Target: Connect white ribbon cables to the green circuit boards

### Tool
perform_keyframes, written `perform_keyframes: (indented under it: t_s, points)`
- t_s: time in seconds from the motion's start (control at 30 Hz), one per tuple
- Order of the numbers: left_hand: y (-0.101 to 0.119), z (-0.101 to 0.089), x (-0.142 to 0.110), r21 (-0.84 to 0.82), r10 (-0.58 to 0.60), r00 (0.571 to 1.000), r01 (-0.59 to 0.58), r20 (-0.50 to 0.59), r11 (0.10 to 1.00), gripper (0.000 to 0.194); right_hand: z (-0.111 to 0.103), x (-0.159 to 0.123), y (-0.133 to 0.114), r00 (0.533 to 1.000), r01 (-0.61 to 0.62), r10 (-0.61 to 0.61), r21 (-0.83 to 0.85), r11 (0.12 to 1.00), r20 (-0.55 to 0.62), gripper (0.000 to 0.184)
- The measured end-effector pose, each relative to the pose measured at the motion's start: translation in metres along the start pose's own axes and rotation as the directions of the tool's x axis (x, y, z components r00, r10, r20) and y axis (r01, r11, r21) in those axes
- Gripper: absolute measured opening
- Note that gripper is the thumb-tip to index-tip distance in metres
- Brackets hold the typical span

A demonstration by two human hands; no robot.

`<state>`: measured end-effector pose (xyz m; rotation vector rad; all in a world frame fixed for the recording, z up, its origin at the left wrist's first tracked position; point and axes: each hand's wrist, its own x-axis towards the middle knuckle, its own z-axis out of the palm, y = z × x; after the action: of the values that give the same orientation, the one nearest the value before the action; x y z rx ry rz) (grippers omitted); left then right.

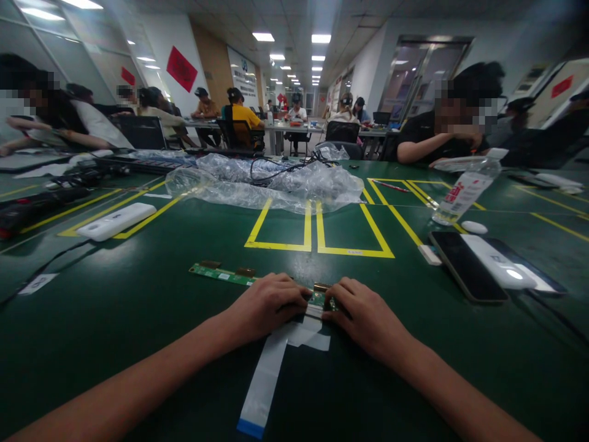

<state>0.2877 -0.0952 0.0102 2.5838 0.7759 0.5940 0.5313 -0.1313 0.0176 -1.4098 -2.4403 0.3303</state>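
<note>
Left grip (276, 301) and right grip (359, 310), both curled nearly closed on a long green circuit board (316, 298), flat white ribbon cable (264, 380) running toward seven o'clock.

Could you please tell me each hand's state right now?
Left hand: curled at the circuit board; grip unclear.
Right hand: curled at the same board; grip unclear.

Left forearm (156, 371) and right forearm (442, 371) bare, converging forward from the lower corners; left hand (269, 302) and right hand (359, 307) palm-down, near each other, not touching; fingers bent, tips pointing inward.
</note>
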Motion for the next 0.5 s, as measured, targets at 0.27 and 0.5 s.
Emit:
perform_keyframes:
  t_s: [0.27,0.5]
  points:
    - [0.0,-0.0005,-0.0001,-0.003,0.009,1.0,-0.009,-0.008,1.0,0.01,0.0014,0.0002,-0.0023,1.0,0.006,-0.006,-0.043,0.999,-0.011,0.015]
    - [-0.0007,0.0006,0.001,-0.029,0.011,1.0,-0.011,-0.02,1.0,0.009,0.0033,0.002,-0.0023,1.0,-0.001,0.001,-0.04,0.999,-0.009,0.013]
